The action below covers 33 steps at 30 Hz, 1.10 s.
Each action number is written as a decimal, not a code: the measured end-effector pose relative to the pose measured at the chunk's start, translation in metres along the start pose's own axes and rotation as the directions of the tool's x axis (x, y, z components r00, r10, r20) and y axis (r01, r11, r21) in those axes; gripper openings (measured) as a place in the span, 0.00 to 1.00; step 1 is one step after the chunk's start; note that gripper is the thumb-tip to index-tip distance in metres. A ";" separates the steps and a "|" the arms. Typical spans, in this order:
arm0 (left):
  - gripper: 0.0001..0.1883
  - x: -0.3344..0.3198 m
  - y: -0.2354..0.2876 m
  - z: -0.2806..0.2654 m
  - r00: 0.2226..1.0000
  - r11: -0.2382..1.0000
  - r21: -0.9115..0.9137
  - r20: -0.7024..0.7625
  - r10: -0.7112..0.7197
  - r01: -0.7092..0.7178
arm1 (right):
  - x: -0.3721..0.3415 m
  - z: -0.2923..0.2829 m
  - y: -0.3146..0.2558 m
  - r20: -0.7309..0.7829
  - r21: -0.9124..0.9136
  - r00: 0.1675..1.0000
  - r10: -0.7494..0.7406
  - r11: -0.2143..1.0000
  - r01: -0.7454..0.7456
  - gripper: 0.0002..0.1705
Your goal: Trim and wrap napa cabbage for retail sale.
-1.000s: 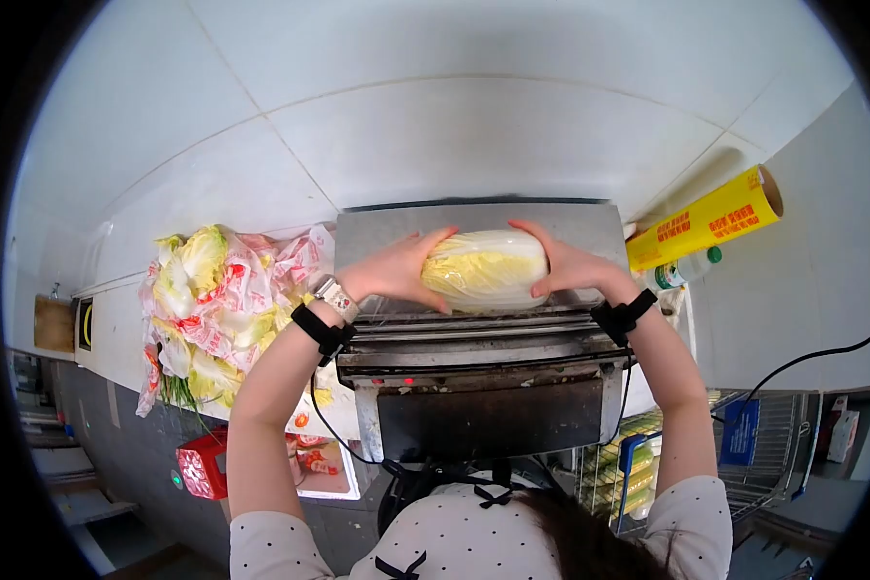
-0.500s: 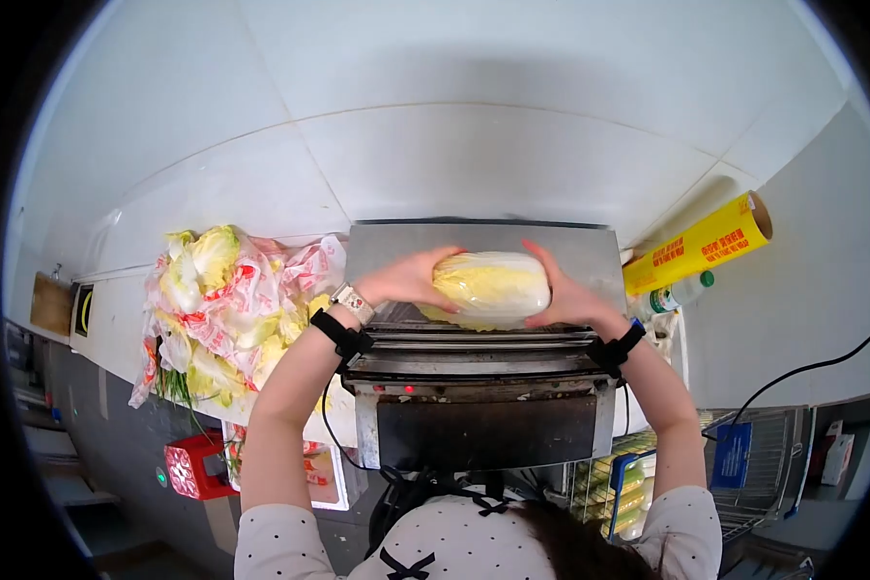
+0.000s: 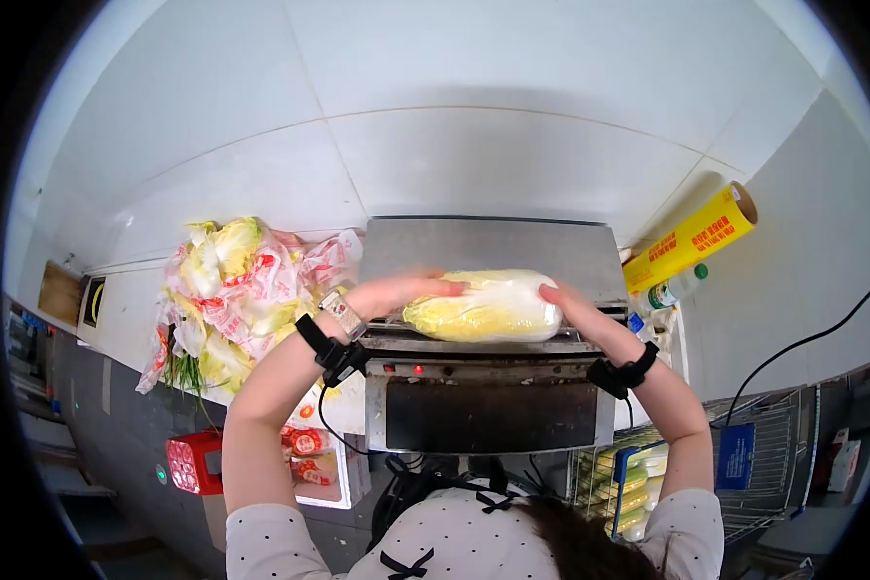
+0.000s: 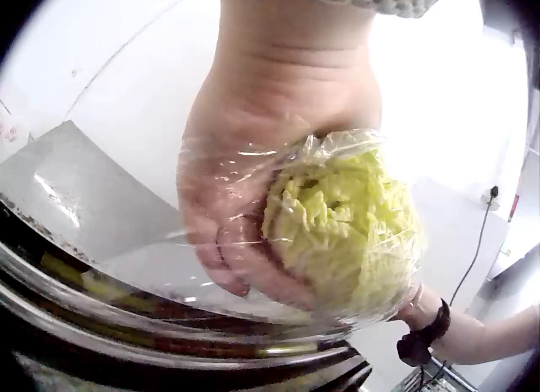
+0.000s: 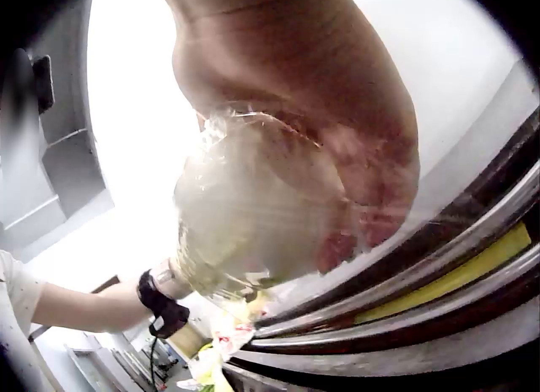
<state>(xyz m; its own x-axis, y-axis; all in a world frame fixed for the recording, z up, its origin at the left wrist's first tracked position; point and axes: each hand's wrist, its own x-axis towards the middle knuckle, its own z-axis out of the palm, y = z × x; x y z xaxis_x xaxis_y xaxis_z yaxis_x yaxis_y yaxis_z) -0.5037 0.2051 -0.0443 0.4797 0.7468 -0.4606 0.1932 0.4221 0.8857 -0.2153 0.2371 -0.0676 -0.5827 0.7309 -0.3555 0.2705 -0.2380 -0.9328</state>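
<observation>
Over dark, silver-edged metal rails (image 4: 110,316), at the near side of a flat grey metal plate (image 3: 493,246), an elongated yellow-and-white cabbage (image 3: 483,307) in glossy clear plastic film (image 4: 371,143) lies crosswise. Grip state: the left hand (image 3: 411,292) curls around the leafy left end; the right hand (image 3: 572,307) curls around the white right end. Expected handling: fairly heavy, firm at the white end, softer and easily bruised at the leaves, slippery outside. Hold both ends with even pressure.
</observation>
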 end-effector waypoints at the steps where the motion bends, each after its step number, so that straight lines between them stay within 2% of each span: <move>1: 0.34 -0.010 0.003 0.008 0.999 0.998 -0.050 0.045 -0.021 0.024 | -0.016 0.008 -0.011 0.020 0.047 0.999 0.035 0.998 -0.036 0.35; 2: 0.33 -0.019 0.003 0.016 0.995 0.994 -0.099 0.092 -0.041 0.050 | -0.034 0.016 -0.024 0.040 0.095 0.997 0.071 0.993 -0.074 0.35; 3: 0.34 -0.026 -0.001 0.024 0.995 0.997 -0.072 0.092 -0.031 0.038 | -0.046 0.023 -0.027 0.061 0.142 0.993 0.105 0.984 -0.113 0.34; 6: 0.38 -0.046 -0.010 0.049 0.995 1.000 -0.015 0.102 -0.007 0.008 | -0.072 0.039 0.001 0.076 0.196 0.996 -0.037 0.980 0.022 0.32; 7: 0.43 -0.051 -0.021 0.054 0.999 0.998 0.051 0.018 -0.035 0.034 | -0.078 0.046 0.011 0.055 0.197 0.997 -0.053 0.980 0.041 0.32; 8: 0.45 -0.055 -0.030 0.059 0.999 0.997 0.074 0.020 -0.035 0.034 | -0.086 0.050 0.015 0.096 0.180 0.993 -0.066 0.982 0.048 0.32; 9: 0.48 -0.058 -0.038 0.064 0.999 0.994 0.101 0.019 -0.031 0.029 | -0.094 0.056 0.022 0.071 0.167 0.996 -0.056 0.985 0.043 0.33; 10: 0.50 -0.059 -0.050 0.070 0.998 0.993 0.112 -0.049 -0.035 0.040 | -0.094 0.060 0.037 0.013 0.171 0.999 -0.047 0.984 0.044 0.34; 11: 0.46 -0.050 -0.074 0.066 0.999 0.991 0.129 -0.044 -0.027 0.033 | -0.093 0.064 0.052 -0.044 0.176 0.998 -0.038 0.983 0.045 0.34; 12: 0.43 -0.053 -0.075 0.072 1.000 0.996 0.085 -0.009 -0.020 0.021 | -0.095 0.070 0.057 -0.103 0.162 0.994 -0.027 0.986 0.044 0.34; 15: 0.35 -0.059 -0.076 0.084 0.999 0.999 -0.012 0.011 -0.031 0.031 | -0.091 0.072 0.079 -0.092 0.155 0.995 -0.048 0.986 0.062 0.33; 19: 0.30 -0.057 -0.089 0.086 0.997 0.994 -0.076 0.030 -0.077 0.079 | -0.096 0.076 0.076 0.052 0.183 0.999 0.005 0.983 -0.015 0.32; 22: 0.32 -0.059 -0.092 0.094 0.985 0.977 -0.135 0.055 -0.162 0.168 | -0.111 0.083 0.074 0.050 0.284 0.953 0.300 0.910 -0.301 0.34; 25: 0.31 -0.056 -0.108 0.097 0.959 0.943 -0.182 0.099 -0.265 0.279 | -0.125 0.100 0.093 0.140 0.419 0.931 0.338 0.831 -0.365 0.36; 26: 0.29 -0.062 -0.105 0.103 0.946 0.936 -0.136 0.067 -0.317 0.324 | -0.133 0.105 0.092 0.101 0.401 0.929 0.355 0.841 -0.364 0.36; 27: 0.29 -0.059 -0.119 0.105 0.949 0.924 -0.222 0.128 -0.288 0.310 | -0.135 0.104 0.105 0.129 0.338 0.904 0.407 0.839 -0.426 0.35; 29: 0.28 -0.060 -0.139 0.110 0.927 0.920 -0.156 0.171 -0.332 0.359 | -0.153 0.114 0.105 0.155 0.398 0.909 0.386 0.818 -0.415 0.34; 30: 0.27 -0.068 -0.129 0.118 0.910 0.910 -0.136 0.202 -0.362 0.392 | -0.159 0.117 0.113 0.164 0.415 0.895 0.415 0.794 -0.444 0.34; 31: 0.28 -0.070 -0.134 0.122 0.889 0.900 -0.099 0.234 -0.393 0.424 | -0.167 0.121 0.118 0.207 0.487 0.899 0.387 0.756 -0.438 0.36; 33: 0.32 -0.071 -0.147 0.128 0.894 0.927 0.009 0.260 -0.364 0.375 | -0.181 0.121 0.136 0.277 0.517 0.925 0.262 0.771 -0.373 0.35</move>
<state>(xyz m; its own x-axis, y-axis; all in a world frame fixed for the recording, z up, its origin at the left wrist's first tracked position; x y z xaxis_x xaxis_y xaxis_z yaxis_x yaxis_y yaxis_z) -0.4562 0.0246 -0.1343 0.5808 0.3807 -0.7196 0.3671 0.6665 0.6489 -0.1657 -0.0049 -0.1372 -0.6799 0.4362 -0.5894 0.0300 -0.7866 -0.6168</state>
